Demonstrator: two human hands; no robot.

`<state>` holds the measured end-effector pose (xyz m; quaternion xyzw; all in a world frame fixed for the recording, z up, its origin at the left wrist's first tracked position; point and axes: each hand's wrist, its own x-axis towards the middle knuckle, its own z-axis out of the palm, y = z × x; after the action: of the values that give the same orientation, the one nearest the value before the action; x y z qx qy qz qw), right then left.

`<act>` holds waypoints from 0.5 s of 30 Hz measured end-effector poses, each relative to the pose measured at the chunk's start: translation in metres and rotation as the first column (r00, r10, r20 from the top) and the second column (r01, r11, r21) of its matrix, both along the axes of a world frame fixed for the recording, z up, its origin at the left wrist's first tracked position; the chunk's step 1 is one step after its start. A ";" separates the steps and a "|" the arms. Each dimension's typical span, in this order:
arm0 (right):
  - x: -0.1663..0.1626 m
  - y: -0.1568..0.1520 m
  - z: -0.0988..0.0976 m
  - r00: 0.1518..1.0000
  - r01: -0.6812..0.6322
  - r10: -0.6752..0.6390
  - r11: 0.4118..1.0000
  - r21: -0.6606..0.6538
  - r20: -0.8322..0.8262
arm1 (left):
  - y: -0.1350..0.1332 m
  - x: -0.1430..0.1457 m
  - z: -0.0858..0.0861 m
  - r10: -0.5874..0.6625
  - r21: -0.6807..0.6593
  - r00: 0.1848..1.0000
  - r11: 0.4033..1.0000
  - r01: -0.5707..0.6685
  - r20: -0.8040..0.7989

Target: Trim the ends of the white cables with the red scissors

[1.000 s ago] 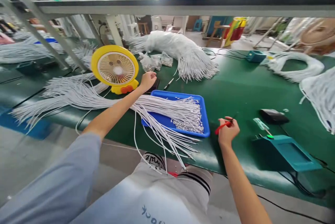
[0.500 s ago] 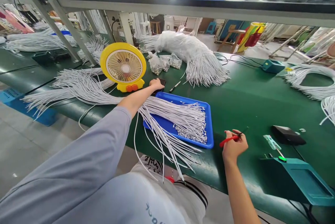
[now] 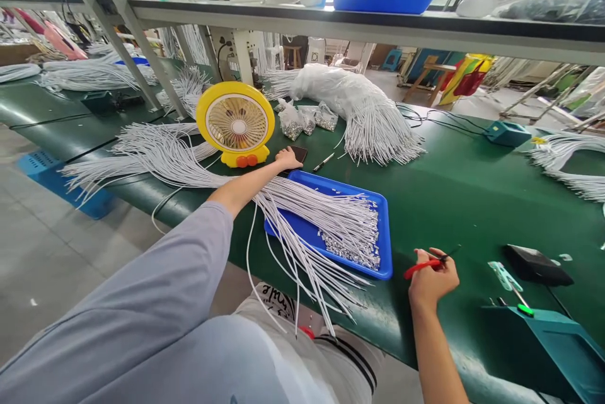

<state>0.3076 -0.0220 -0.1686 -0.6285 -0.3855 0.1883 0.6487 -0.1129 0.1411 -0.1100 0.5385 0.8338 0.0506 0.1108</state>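
Observation:
My left hand [image 3: 288,159] reaches out past the yellow fan [image 3: 236,126], its fingers extended over the near left edge of a dark flat phone-like slab [image 3: 299,153] on the table. Under my left forearm runs a bundle of white cables [image 3: 312,197]; many of their ends, with small metal pieces, lie in a blue tray [image 3: 388,246]. Several loose cables hang over the tray's near side. To the right of the tray, my right hand [image 3: 432,281] is closed around a red-handled tool [image 3: 422,267] with a thin dark tip pointing up and right.
A pen [image 3: 324,162] and plastic bags of small metal parts [image 3: 307,120] lie behind the tray. Another cable bundle [image 3: 350,92] is wrapped in plastic. At right are a black box [image 3: 539,264] and a teal device [image 3: 543,334]. A shelf [image 3: 302,16] crosses above the table.
The view has shifted, so most things appear lower and farther right. My left hand stays by the dark slab, more of which shows. The red-handled tool remains in my right hand.

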 end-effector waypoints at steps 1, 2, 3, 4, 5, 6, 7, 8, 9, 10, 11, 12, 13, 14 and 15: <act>0.000 0.000 0.000 1.000 0.001 -0.001 1.000 -0.001 -0.001 | -0.006 -0.006 -0.002 -0.008 -0.001 1.000 1.000 0.008 0.008; 0.000 0.001 0.000 1.000 0.003 -0.003 1.000 -0.001 -0.003 | -0.011 -0.011 -0.003 -0.015 -0.002 1.000 1.000 0.015 0.017; -0.001 0.001 0.000 1.000 0.008 -0.008 1.000 0.001 -0.007 | -0.016 -0.016 -0.004 -0.024 -0.001 0.999 1.000 0.024 0.026; -0.001 0.002 0.000 1.000 0.012 -0.012 1.000 0.003 -0.012 | -0.020 -0.020 -0.004 -0.036 0.001 0.999 0.999 0.036 0.036; -0.002 0.002 0.001 1.000 0.016 -0.015 1.000 0.005 -0.017 | -0.024 -0.023 -0.004 -0.049 0.005 0.998 0.999 0.049 0.047; -0.002 0.003 0.002 1.000 0.017 -0.017 1.000 0.006 -0.021 | -0.026 -0.025 -0.004 -0.065 0.011 0.996 0.998 0.065 0.058; -0.003 0.003 0.002 1.000 0.018 -0.018 1.000 0.005 -0.022 | -0.028 -0.026 -0.004 -0.082 0.019 0.994 0.997 0.081 0.070; -0.003 0.002 0.003 1.000 0.019 -0.019 1.000 0.003 -0.021 | -0.030 -0.027 -0.004 -0.100 0.028 0.992 0.995 0.098 0.083; -0.003 0.002 0.004 1.000 0.022 -0.022 1.000 0.001 -0.016 | -0.032 -0.028 -0.003 -0.121 0.038 0.988 0.992 0.118 0.095; -0.003 0.002 0.005 1.000 0.029 -0.029 1.000 -0.001 -0.011 | -0.034 -0.030 -0.003 -0.144 0.047 0.984 0.989 0.140 0.108; -0.003 0.002 0.005 0.999 0.038 -0.038 0.999 -0.002 -0.007 | -0.036 -0.032 -0.004 -0.171 0.054 0.978 0.985 0.165 0.122; -0.003 0.002 0.006 0.999 0.047 -0.047 0.999 -0.002 -0.004 | -0.039 -0.035 -0.004 -0.202 0.061 0.970 0.979 0.195 0.135; -0.003 0.002 0.006 0.998 0.055 -0.055 0.998 -0.002 -0.003 | -0.042 -0.038 -0.005 -0.236 0.068 0.961 0.971 0.228 0.148; -0.002 0.002 0.006 0.998 0.061 -0.061 0.998 0.000 -0.005 | -0.045 -0.042 -0.006 -0.270 0.075 0.950 0.962 0.261 0.159; -0.002 0.002 0.006 0.998 0.065 -0.065 0.998 0.001 -0.006 | -0.048 -0.046 -0.007 -0.301 0.084 0.939 0.953 0.291 0.168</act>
<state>0.3054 -0.0198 -0.1630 -0.6397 -0.3629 0.1687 0.6562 -0.1589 0.0933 -0.1166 0.6541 0.7281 0.1056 0.1758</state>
